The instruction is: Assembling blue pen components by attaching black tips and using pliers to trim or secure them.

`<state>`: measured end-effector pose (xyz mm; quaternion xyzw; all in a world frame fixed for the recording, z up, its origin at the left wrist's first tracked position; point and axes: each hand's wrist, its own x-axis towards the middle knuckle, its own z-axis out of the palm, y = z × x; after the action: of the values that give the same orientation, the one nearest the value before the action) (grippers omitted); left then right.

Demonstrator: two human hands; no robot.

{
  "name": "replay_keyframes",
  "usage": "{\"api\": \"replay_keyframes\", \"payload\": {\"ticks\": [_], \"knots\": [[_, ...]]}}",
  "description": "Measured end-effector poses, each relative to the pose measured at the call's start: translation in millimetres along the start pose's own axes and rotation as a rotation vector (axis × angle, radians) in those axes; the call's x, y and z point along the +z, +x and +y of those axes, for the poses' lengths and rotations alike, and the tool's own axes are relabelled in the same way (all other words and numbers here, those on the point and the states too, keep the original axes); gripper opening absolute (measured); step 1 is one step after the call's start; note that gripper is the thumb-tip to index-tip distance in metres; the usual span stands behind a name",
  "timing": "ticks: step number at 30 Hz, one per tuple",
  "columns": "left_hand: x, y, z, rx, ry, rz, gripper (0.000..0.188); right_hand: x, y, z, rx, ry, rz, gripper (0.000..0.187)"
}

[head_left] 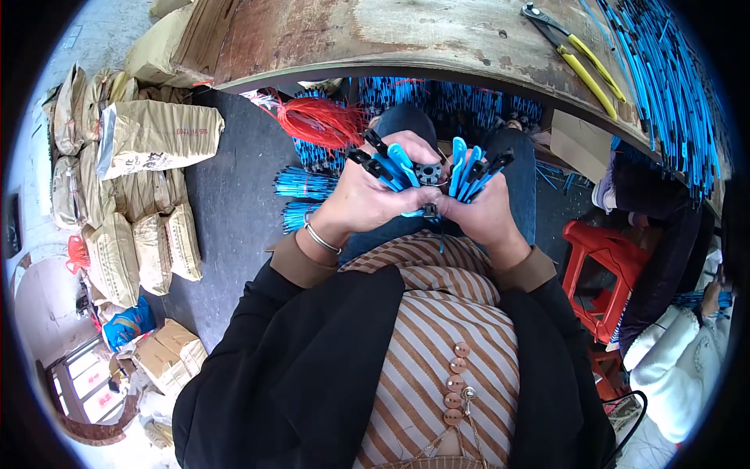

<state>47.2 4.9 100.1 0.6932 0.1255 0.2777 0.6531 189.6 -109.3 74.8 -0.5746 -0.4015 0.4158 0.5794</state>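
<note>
My left hand (366,197) is closed round several blue strips with black ends (400,162) that stick up past the fingers. My right hand (478,215) grips a similar fan of blue strips with black ends (467,170). Between the hands is a round black hub with holes round its face (427,173), under the left fingers. Both thumbs meet just below it, by a small black piece (430,210). How the strips join the hub is hidden by my fingers. All of this is held above my lap.
A worn wooden table (422,31) stands ahead, with yellow-handled pliers (582,66) and a heap of blue strips (672,94). Red strands (320,121) and bundled blue strips (305,183) lie at left. Sacks (117,250) line the far left. A person sits at right near a red stool (598,270).
</note>
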Motion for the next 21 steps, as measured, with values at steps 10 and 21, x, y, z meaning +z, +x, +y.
{"api": "replay_keyframes", "payload": {"ticks": [10, 21], "knots": [[5.1, -6.0, 9.9, -0.27, -0.096, 0.057, 0.035, -3.0, -4.7, 9.4, 0.066, 0.074, -0.024, 0.031], [18.3, -9.1, 6.7, -0.131, -0.05, 0.117, 0.034, -3.5, -6.1, 14.7, 0.066, 0.117, 0.012, 0.036]]}}
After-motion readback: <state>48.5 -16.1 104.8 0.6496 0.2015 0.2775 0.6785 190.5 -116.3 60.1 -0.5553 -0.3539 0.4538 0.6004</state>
